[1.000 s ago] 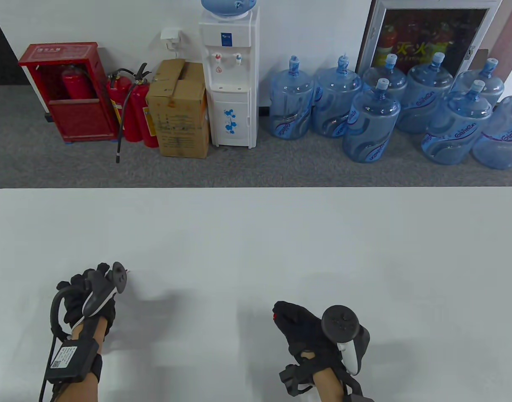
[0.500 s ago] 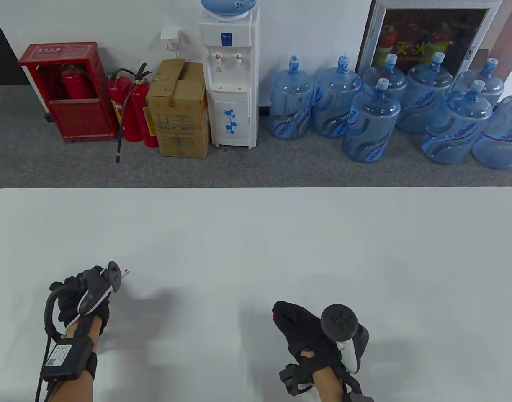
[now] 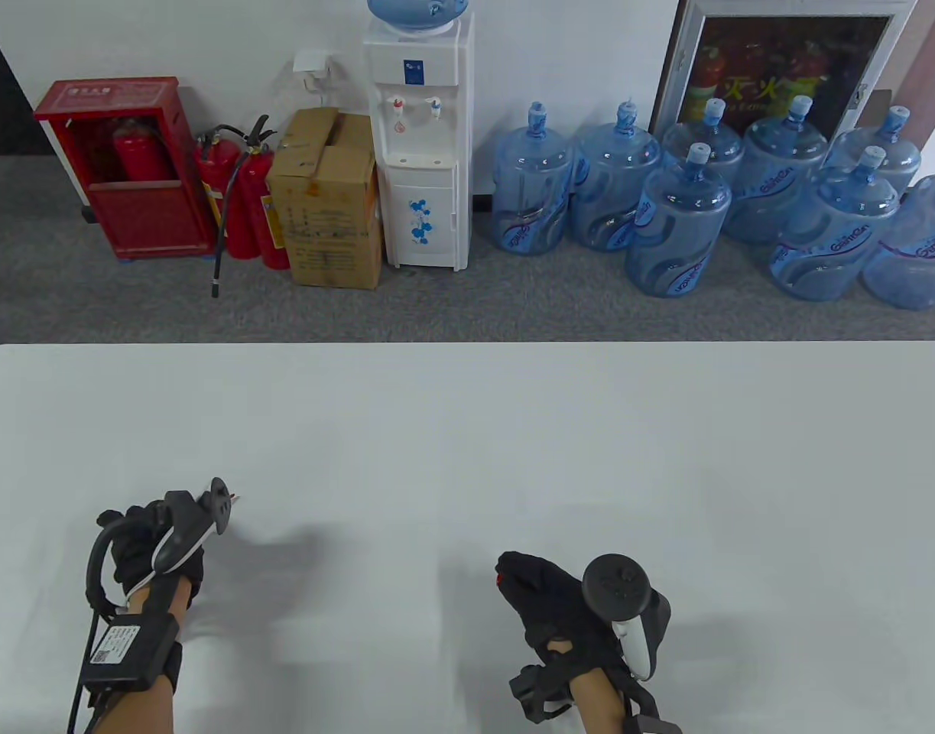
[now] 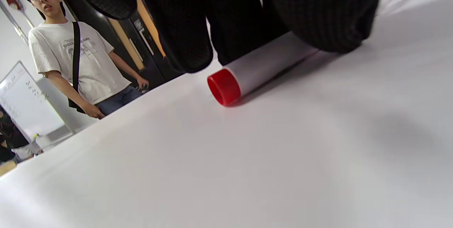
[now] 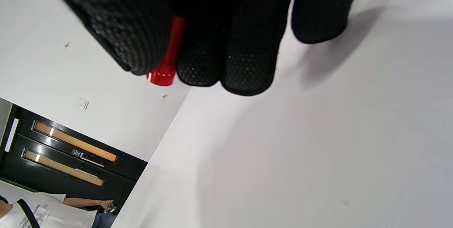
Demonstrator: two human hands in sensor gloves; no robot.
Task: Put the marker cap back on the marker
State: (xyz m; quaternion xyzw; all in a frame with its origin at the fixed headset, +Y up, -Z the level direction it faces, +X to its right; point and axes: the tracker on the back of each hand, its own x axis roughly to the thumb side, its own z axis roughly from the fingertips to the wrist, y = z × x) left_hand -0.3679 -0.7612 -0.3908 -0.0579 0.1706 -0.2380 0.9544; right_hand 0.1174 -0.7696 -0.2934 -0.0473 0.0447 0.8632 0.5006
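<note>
A white marker (image 4: 263, 66) with a red end plug lies on the white table (image 3: 467, 428), its uncapped tip (image 3: 236, 499) pointing up and right past the left hand. My left hand (image 3: 161, 524) is closed over it, with fingers (image 4: 187, 36) behind the barrel and the thumb on top; the barrel rests on the table. My right hand (image 3: 517, 575) pinches the red marker cap (image 3: 501, 579) between thumb and fingers (image 5: 247, 61), just above the table; the cap's end (image 5: 162, 74) sticks out below them. The hands are well apart.
The table's far edge (image 3: 467, 344) runs across the middle of the table view. Beyond it on the floor stand water bottles (image 3: 677, 222), a water dispenser (image 3: 421, 138), a cardboard box (image 3: 328, 199) and fire extinguishers (image 3: 238, 199). A person (image 4: 67, 54) stands to the left.
My left hand shifted a little left, then back right, and turned over the marker. My right hand with the cap has hardly moved.
</note>
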